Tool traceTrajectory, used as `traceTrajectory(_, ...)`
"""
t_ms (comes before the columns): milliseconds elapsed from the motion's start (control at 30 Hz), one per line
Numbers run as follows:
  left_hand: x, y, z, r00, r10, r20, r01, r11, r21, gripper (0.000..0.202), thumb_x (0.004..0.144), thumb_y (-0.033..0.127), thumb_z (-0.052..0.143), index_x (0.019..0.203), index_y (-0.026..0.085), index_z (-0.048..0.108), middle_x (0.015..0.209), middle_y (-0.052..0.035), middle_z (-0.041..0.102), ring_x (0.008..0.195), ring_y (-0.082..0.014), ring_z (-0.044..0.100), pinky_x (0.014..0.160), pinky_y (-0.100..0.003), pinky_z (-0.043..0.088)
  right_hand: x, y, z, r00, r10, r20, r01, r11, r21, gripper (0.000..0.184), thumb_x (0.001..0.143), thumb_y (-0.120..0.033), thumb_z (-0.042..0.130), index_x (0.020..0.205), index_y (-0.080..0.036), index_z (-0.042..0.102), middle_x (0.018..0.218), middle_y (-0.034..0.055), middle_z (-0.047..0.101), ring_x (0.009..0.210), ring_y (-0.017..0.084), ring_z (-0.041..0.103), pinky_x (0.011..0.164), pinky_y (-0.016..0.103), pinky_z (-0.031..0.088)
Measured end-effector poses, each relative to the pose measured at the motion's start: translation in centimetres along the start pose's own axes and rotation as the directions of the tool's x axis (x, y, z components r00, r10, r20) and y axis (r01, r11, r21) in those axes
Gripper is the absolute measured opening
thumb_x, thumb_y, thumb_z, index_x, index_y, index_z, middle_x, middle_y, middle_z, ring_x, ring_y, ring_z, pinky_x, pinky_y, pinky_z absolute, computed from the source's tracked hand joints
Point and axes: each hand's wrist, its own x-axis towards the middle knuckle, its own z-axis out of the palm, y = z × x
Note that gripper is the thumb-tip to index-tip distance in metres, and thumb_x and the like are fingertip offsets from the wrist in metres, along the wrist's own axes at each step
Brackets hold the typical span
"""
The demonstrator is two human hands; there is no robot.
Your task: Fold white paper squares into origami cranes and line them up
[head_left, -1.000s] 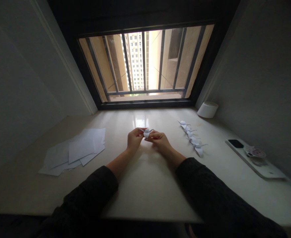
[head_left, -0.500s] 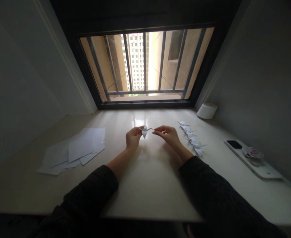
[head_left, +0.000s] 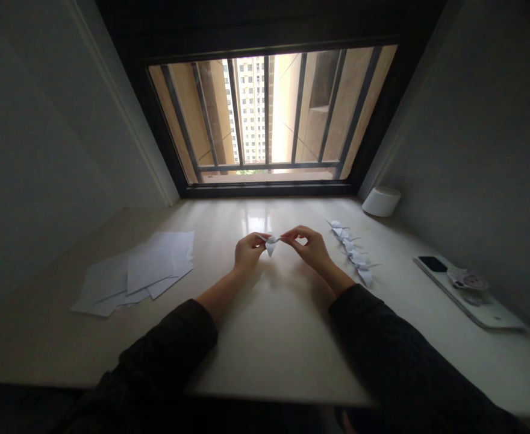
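Between my hands, above the pale sill, is a small white paper crane (head_left: 271, 246). My left hand (head_left: 249, 251) pinches it from the left, thumb and fingers closed on its body or wing. With thumb and forefinger, my right hand (head_left: 308, 246) grips the thin point on the crane's right side. Part of the crane is covered by my left fingers. Right of my right hand, several folded paper cranes (head_left: 350, 247) sit in a slanting row on the sill.
Loose white paper sheets (head_left: 150, 265) overlap at the left of the sill (head_left: 265, 337). On the right lies a phone (head_left: 468, 295) with a round grip on its back. A white cylindrical object (head_left: 381, 202) stands in the far right corner, near the barred window (head_left: 267, 108).
My left hand has shifted slightly right with the crane, so my hands are closer together. My right fingertips have moved from the bent tip's end nearer to the crane's body. The view has shifted a little.
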Motion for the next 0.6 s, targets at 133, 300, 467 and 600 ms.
traceTrajectory(133, 0.0, 0.2, 0.1, 0.999, -0.023, 0.047, 0.024, 1.0, -0.017, 0.027, 0.063, 0.025, 0.073, 0.088, 0.015, 0.071, 0.09, -0.0093, 0.071, 0.082, -0.0207, 0.066, 0.077, -0.033, 0.052, 0.1, 0.4, 0.0, 1.0, -0.003, -0.025, 0.003, 1.0, -0.02, 0.018, 0.076, -0.039, 0.064, 0.074, -0.023, 0.069, 0.074, 0.0029, 0.066, 0.07, 0.018, 0.057, 0.068, 0.032, 0.044)
traceTrajectory(300, -0.1, 0.7, 0.2, 0.998, -0.037, 0.057, 0.041, 0.996, -0.078, 0.026, 0.063, 0.027, 0.074, 0.085, 0.014, 0.071, 0.093, -0.0099, 0.071, 0.085, -0.0218, 0.066, 0.084, -0.038, 0.051, 0.2, 1.0, -0.1, 0.998, 0.047, -0.045, -0.049, 0.998, -0.049, 0.019, 0.075, -0.04, 0.063, 0.073, -0.023, 0.068, 0.075, 0.0028, 0.066, 0.069, 0.017, 0.057, 0.067, 0.032, 0.044)
traceTrajectory(467, -0.2, 0.8, 0.2, 0.999, -0.022, 0.049, 0.027, 0.994, -0.106, 0.021, 0.063, 0.025, 0.073, 0.08, 0.014, 0.071, 0.09, -0.0089, 0.071, 0.086, -0.022, 0.066, 0.085, -0.039, 0.051, 0.4, 0.6, -0.7, 1.0, -0.01, 0.003, 0.01, 0.994, -0.11, 0.016, 0.077, -0.039, 0.062, 0.077, -0.024, 0.068, 0.077, 0.0034, 0.066, 0.071, 0.018, 0.056, 0.07, 0.033, 0.043)
traceTrajectory(600, -0.2, 0.7, 0.1, 0.999, -0.011, 0.042, 0.014, 0.997, -0.077, 0.022, 0.063, 0.024, 0.073, 0.083, 0.015, 0.071, 0.09, -0.0085, 0.071, 0.087, -0.0221, 0.066, 0.084, -0.037, 0.051, 0.5, 0.0, -1.3, 0.989, -0.088, 0.116, 0.116, 0.96, -0.254, 0.01, 0.076, -0.034, 0.065, 0.076, -0.025, 0.069, 0.081, 0.0053, 0.065, 0.079, 0.021, 0.055, 0.075, 0.036, 0.041)
